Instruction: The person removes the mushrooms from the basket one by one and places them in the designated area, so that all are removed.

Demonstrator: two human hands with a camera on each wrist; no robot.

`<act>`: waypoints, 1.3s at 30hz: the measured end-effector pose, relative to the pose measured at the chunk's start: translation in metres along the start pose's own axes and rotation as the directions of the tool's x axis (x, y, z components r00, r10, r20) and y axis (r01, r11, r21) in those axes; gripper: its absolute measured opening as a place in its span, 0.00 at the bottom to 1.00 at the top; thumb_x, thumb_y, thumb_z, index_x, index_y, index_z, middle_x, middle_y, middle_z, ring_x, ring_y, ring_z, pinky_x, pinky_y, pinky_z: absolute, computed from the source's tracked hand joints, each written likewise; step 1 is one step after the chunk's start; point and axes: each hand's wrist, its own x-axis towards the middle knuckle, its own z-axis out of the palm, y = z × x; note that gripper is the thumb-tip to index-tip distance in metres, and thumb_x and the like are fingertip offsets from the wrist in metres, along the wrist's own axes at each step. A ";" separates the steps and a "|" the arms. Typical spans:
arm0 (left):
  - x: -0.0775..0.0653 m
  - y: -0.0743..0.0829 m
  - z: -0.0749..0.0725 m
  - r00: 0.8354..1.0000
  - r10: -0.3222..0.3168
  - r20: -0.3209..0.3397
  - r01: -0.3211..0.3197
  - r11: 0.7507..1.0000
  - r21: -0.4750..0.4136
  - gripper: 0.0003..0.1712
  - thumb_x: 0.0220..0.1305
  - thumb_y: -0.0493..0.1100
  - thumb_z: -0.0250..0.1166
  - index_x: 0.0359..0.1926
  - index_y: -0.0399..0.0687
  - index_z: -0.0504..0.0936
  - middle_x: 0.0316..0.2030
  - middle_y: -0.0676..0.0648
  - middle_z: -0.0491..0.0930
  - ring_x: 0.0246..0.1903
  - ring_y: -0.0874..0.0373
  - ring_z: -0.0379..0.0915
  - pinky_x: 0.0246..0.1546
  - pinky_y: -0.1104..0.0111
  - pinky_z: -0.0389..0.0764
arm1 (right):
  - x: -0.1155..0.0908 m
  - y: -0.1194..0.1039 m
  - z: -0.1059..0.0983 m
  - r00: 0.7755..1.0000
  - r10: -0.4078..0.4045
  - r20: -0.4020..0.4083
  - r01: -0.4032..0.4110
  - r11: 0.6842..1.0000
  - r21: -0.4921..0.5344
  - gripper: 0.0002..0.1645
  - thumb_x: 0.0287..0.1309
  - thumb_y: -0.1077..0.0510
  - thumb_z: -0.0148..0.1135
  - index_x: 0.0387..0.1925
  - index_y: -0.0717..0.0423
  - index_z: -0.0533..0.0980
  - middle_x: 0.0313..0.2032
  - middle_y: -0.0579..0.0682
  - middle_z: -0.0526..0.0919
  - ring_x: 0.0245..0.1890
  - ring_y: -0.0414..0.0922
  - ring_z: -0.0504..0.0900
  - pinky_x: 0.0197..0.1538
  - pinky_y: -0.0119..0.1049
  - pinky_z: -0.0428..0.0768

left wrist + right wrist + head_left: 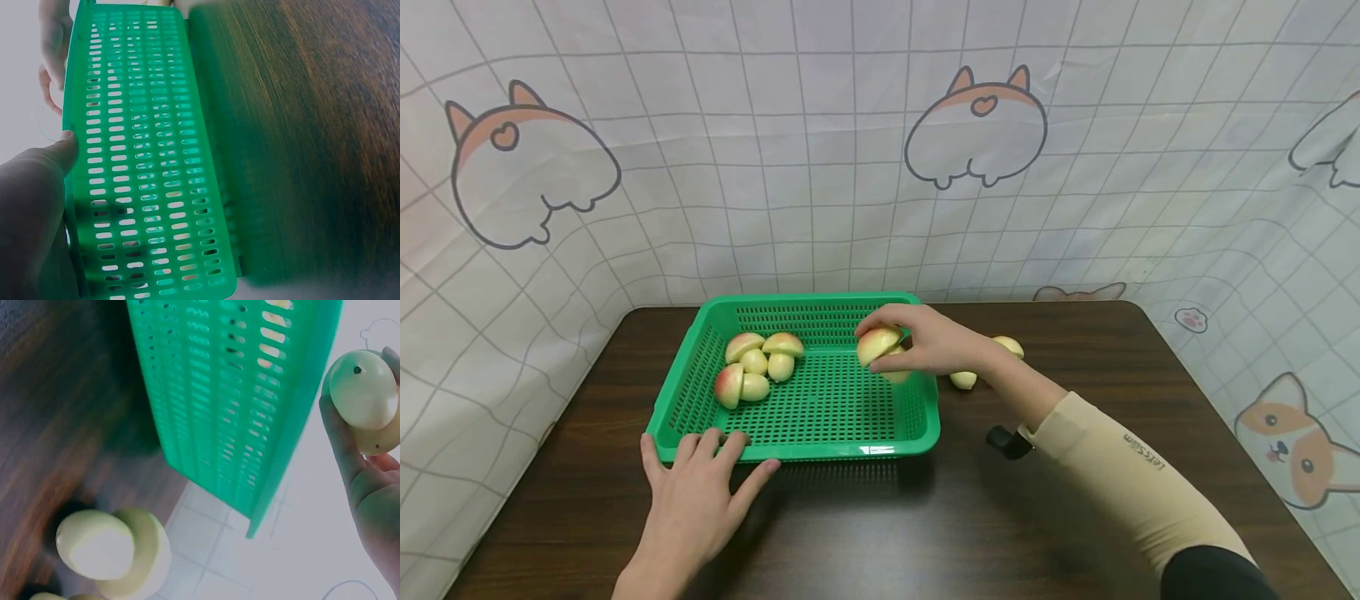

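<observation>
My right hand pinches a toy mushroom with a yellow, red-tinged cap, over the right end of a green plastic basket. In the right wrist view, the round pale stem end of the held mushroom faces the camera. My left hand rests on the basket's near rim at the left, fingers spread over the edge. Its thumb touches the rim in the left wrist view. Inside the basket, at the left, lie three similar mushrooms.
On the dark wooden table, right of the basket, lie more mushrooms, partly hidden behind my right forearm. One pale mushroom shows clearly in the right wrist view. A white grid-patterned cloth with cartoon dogs surrounds the table.
</observation>
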 end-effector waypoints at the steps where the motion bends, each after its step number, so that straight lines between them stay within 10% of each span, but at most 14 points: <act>1: 0.000 0.000 0.000 1.000 0.000 0.000 0.000 1.000 0.000 0.28 0.69 0.67 0.63 0.48 0.48 0.81 0.44 0.42 0.78 0.51 0.35 0.71 0.62 0.23 0.32 | -0.002 0.000 -0.002 1.000 0.005 -0.008 -0.005 1.000 0.002 0.24 0.61 0.51 0.75 0.58 0.44 0.79 0.54 0.39 0.80 0.45 0.42 0.77 0.42 0.41 0.80; 39: 0.001 0.000 -0.001 1.000 0.000 0.010 0.000 1.000 0.001 0.29 0.70 0.67 0.62 0.49 0.47 0.82 0.44 0.41 0.78 0.51 0.35 0.72 0.62 0.22 0.31 | -0.079 0.025 -0.048 0.969 0.196 -0.153 -0.174 0.974 0.147 0.25 0.61 0.55 0.75 0.59 0.47 0.78 0.50 0.49 0.81 0.43 0.48 0.82 0.45 0.40 0.83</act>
